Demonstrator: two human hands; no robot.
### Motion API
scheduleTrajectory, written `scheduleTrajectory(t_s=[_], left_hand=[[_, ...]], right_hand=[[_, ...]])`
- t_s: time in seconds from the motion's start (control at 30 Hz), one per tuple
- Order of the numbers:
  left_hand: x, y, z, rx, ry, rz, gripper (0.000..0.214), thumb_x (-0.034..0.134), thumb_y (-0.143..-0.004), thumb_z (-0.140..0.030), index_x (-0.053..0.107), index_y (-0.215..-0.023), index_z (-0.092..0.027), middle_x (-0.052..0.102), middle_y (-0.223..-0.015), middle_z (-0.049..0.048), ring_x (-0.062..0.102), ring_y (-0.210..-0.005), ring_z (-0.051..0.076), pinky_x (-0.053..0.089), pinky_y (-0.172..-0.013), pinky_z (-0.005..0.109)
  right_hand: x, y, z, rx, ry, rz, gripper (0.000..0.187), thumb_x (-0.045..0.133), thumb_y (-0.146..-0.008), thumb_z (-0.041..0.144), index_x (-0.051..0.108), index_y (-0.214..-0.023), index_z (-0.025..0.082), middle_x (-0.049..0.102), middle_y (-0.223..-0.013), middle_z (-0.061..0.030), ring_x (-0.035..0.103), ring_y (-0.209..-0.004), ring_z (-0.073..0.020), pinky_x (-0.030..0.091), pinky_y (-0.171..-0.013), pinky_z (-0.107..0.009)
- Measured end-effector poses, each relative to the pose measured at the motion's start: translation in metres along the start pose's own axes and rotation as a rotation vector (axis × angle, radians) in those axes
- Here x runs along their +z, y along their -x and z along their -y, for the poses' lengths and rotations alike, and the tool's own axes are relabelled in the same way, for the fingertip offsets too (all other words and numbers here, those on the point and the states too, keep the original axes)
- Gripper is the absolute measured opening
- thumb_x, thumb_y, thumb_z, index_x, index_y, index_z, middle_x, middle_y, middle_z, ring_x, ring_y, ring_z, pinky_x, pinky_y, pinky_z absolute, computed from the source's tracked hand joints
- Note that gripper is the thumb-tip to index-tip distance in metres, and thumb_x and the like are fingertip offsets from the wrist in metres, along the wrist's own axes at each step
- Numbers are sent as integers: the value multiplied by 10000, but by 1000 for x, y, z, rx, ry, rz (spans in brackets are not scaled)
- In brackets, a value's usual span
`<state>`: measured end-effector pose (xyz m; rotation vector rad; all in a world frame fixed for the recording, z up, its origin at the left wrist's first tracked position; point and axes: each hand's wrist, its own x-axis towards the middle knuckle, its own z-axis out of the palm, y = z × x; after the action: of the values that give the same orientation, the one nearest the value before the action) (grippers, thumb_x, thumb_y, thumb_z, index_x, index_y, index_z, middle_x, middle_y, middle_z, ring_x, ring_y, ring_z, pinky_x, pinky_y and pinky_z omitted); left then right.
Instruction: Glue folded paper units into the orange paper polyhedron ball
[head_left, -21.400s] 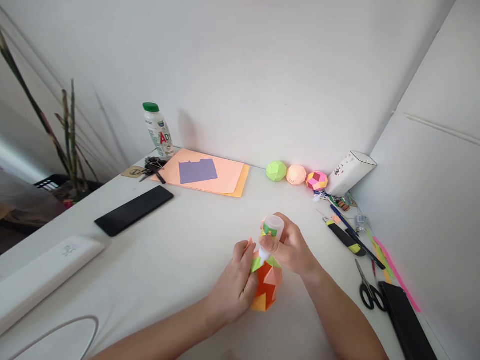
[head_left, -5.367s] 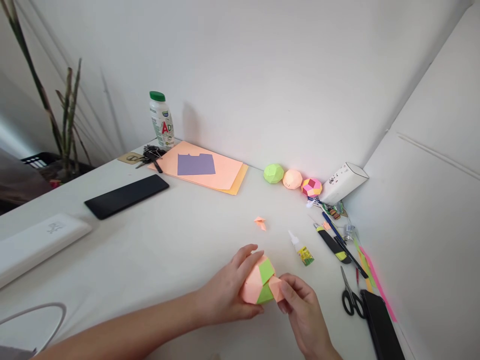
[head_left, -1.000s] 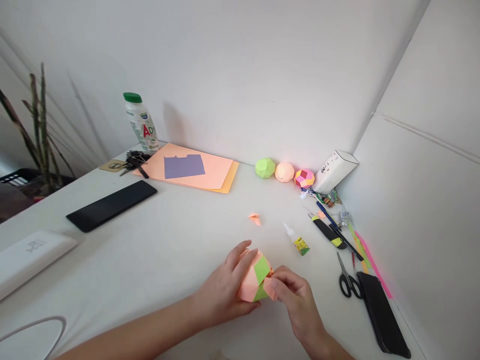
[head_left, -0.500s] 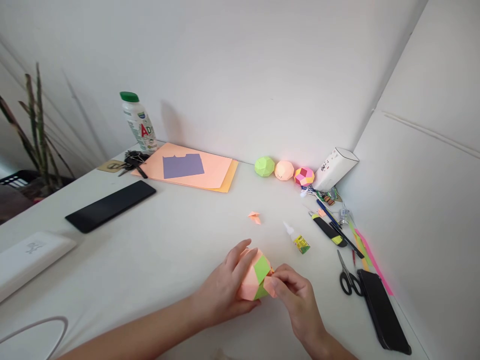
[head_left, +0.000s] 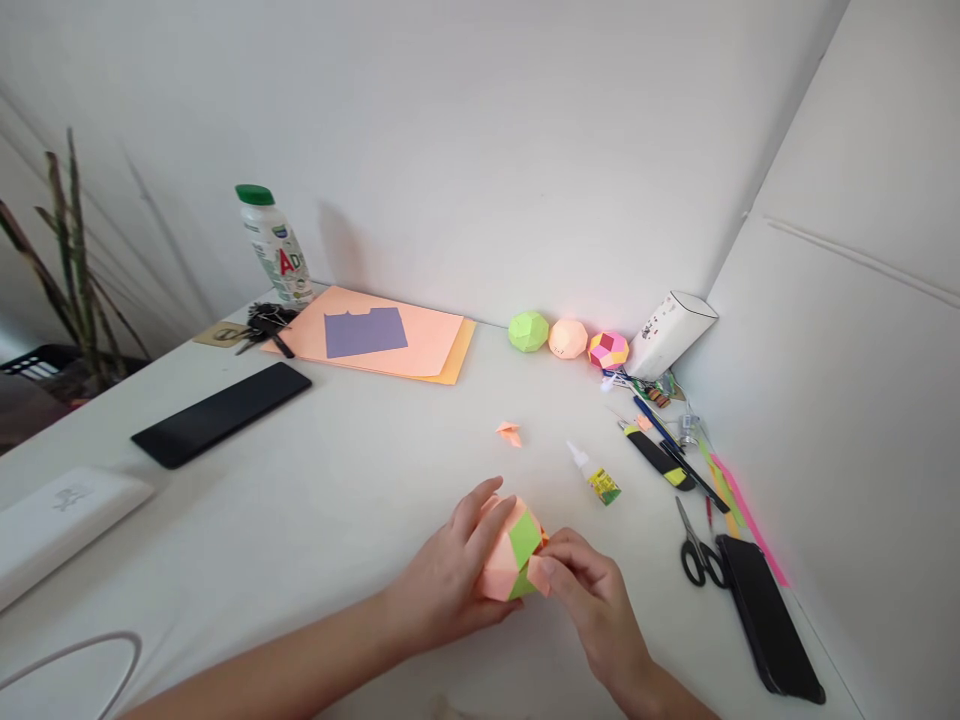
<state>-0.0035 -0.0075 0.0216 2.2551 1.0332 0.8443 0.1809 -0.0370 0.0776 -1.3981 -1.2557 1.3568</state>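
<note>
My left hand [head_left: 448, 572] wraps round a folded paper ball [head_left: 508, 556] of peach, green and orange faces, held just above the white table [head_left: 322, 480]. My right hand [head_left: 592, 592] pinches a small peach paper flap [head_left: 537, 574] at the ball's right side, fingers closed on it. A small glue bottle [head_left: 593, 477] lies on the table beyond my right hand. A loose peach folded piece [head_left: 509, 432] lies farther back.
Green [head_left: 528, 331], peach [head_left: 568, 338] and pink-yellow [head_left: 608, 349] paper balls line the wall by a white box [head_left: 670, 333]. Scissors [head_left: 696, 549], pens, a cutter [head_left: 660, 458] and a black phone [head_left: 772, 630] lie right. Paper sheets [head_left: 390, 340], a drink bottle [head_left: 274, 248], keys [head_left: 262, 322], black slab [head_left: 221, 412] left.
Over the last second both hands stay on the paper ball with only slight finger shifts. Earlier, the right hand held the glue bottle over the ball; it now lies on the table.
</note>
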Motion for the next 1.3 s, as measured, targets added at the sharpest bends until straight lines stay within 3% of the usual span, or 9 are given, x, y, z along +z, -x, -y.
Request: scheduleTrajectory(t_s=[0.57, 0.9, 1.13, 1.3], left_hand=[[2, 2, 1, 9, -19, -25, 977, 765, -688, -211, 120, -1421, -243, 235, -1452, 229, 374, -1321, 370, 531, -910, 477], [6, 1, 4, 67, -84, -65, 935, 739, -718, -217, 135, -1431, -200, 245, -1449, 249, 441, -1266, 369, 513, -932, 506], [4, 2, 3, 40, -63, -45, 972, 762, -682, -208, 133, -1423, -202, 226, -1454, 259, 434, -1272, 372, 532, -909, 493], [2, 1, -1, 2, -34, -8, 985, 770, -650, -188, 143, -1409, -213, 238, -1450, 252, 408, -1297, 383, 543, -895, 485]], right_hand=[[0, 0, 1, 46, -72, 42, 208, 670, -792, 357, 686, -654, 203, 491, -720, -2, 455, -715, -165, 386, -680, -289], [1, -3, -5, 66, -140, 55, 304, 625, -827, 313, 551, -564, 181, 445, -673, 10, 412, -687, -148, 350, -650, -272], [2, 0, -4, 47, -109, -34, 220, 704, -790, 385, 633, -757, 179, 558, -718, 11, 485, -704, -134, 405, -666, -247], [1, -2, -6, 107, -160, -76, 295, 789, -706, 386, 583, -710, 175, 525, -646, 48, 446, -585, -83, 375, -541, -200]])
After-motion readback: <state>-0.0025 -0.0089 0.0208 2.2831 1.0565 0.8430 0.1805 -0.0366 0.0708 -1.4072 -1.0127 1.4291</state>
